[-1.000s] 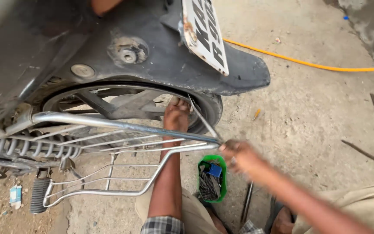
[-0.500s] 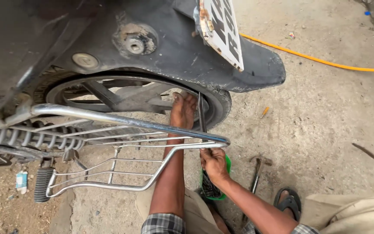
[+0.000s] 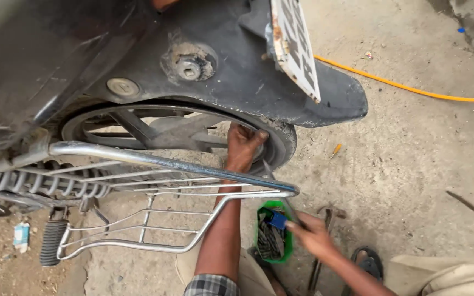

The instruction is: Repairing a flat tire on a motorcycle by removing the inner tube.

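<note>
The right hand point(image 3: 312, 235) is reaching over the small green plastic tub point(image 3: 272, 233) of dark metal tools on the concrete floor point(image 3: 412, 164); it is blurred, its fingers point(image 3: 297, 226) appearing curled beside a blue piece at the tub's rim, and whether they are pinching anything cannot be told. Just right of these fingers a wooden-handled hammer point(image 3: 322, 246) is lying on the floor beside a dark sandal point(image 3: 370, 264). Farther up, the left hand point(image 3: 243, 147) is passing behind the chromed steel tube rack point(image 3: 154, 186), its fingers point(image 3: 259, 137) wrapping closed over the black rubber rear tyre point(image 3: 281, 145). Above them the black plastic mudguard point(image 3: 237, 71) is hanging; beyond, a yellow hose point(image 3: 412, 89) is crossing the floor.
</note>
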